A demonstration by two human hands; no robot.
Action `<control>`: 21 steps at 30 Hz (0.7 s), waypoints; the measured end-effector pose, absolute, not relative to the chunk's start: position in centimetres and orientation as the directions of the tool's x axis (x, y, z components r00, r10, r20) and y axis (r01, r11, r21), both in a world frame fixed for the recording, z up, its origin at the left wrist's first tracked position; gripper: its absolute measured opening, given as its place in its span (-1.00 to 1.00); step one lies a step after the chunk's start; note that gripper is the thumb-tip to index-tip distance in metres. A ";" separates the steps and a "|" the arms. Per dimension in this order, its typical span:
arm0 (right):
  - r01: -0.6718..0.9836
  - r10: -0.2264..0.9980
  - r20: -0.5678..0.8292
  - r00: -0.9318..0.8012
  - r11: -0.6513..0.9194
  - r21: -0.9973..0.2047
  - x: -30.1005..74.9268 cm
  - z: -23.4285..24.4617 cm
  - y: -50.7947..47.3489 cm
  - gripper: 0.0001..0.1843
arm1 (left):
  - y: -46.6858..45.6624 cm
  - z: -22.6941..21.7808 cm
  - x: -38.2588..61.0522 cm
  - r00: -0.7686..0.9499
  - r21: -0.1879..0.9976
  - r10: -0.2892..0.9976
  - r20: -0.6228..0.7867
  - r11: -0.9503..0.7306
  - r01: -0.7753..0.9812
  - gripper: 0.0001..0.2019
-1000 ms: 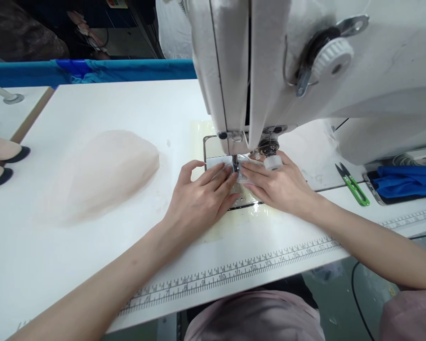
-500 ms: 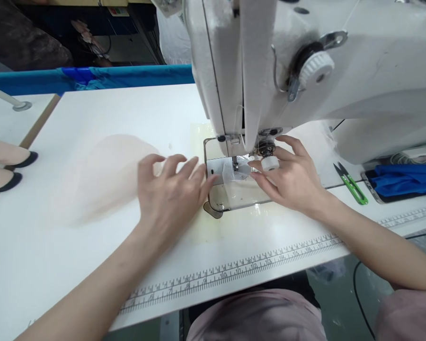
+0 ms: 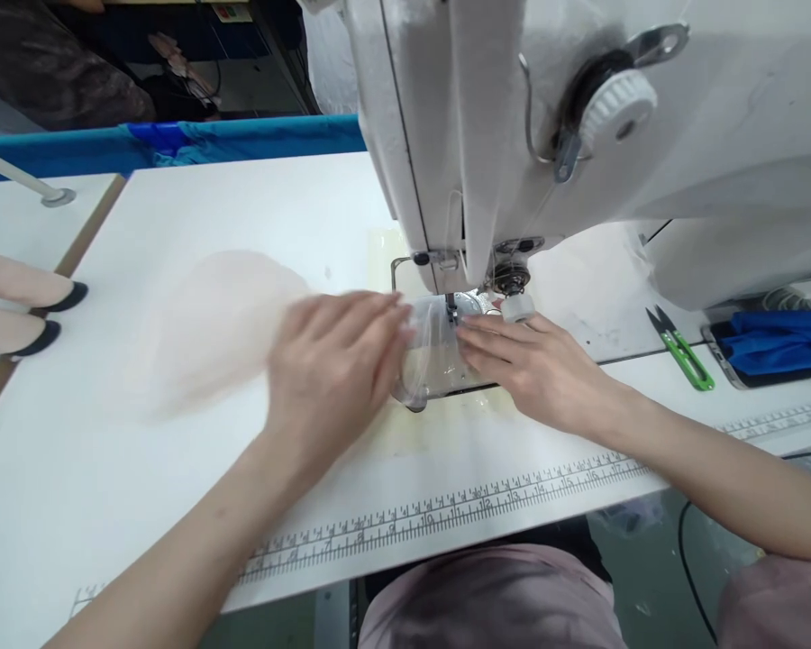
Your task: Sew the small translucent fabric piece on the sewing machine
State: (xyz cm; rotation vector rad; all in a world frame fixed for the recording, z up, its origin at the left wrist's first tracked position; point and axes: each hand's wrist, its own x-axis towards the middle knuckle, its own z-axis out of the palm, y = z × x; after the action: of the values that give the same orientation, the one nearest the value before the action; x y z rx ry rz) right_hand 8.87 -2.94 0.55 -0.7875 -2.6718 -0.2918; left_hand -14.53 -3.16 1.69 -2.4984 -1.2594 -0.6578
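Note:
A sheer whitish piece of fabric (image 3: 433,347) lies under the presser foot (image 3: 451,308) of a white sewing machine (image 3: 439,153). My left hand (image 3: 341,361), slightly blurred, is closed at the fabric's left side, thumb and fingers together on its edge. My right hand (image 3: 537,365) lies flat at the right of the foot, its fingers stretched out and the tips resting on the fabric. The fingertips of the left hand are partly smeared by motion. Left of that hand, a pale pink sheer piece (image 3: 230,315) is spread on the white table.
Green thread snips (image 3: 682,351) lie at the right, beside a phone (image 3: 723,356) with blue cloth (image 3: 780,341) on it. A printed ruler strip (image 3: 432,527) runs along the front edge. Pale straps with black ends (image 3: 64,297) lie at the left. Another person's hand (image 3: 168,54) shows behind.
My left hand has gone from spread fingers to closed at the fabric's edge. My right hand has lowered and flattened beside the foot. The sheer fabric now stretches further toward the front left.

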 end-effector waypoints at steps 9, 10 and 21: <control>0.562 0.506 0.414 -0.757 0.827 0.017 8.7 0.2 -2.9 -0.59 | -3.0 -0.4 -12.8 0.674 0.000 0.632 0.382 -0.729 0.684 -0.67; 0.569 0.514 0.420 -0.748 0.822 0.008 8.8 0.2 -2.9 -0.59 | -2.9 -0.4 -13.0 0.689 -0.019 0.618 0.379 -0.739 0.674 -0.67; 0.663 0.599 0.343 -0.723 0.741 0.106 8.7 -0.8 -2.2 -0.61 | -3.6 -0.5 -12.7 0.733 -0.125 0.570 0.372 -0.752 0.648 -0.56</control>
State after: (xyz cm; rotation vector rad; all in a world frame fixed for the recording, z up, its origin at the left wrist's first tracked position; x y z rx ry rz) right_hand 8.73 -2.18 -0.80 -0.9867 -2.6555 -0.3201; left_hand -12.73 -3.65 -0.51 -2.6895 -0.9617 -0.4585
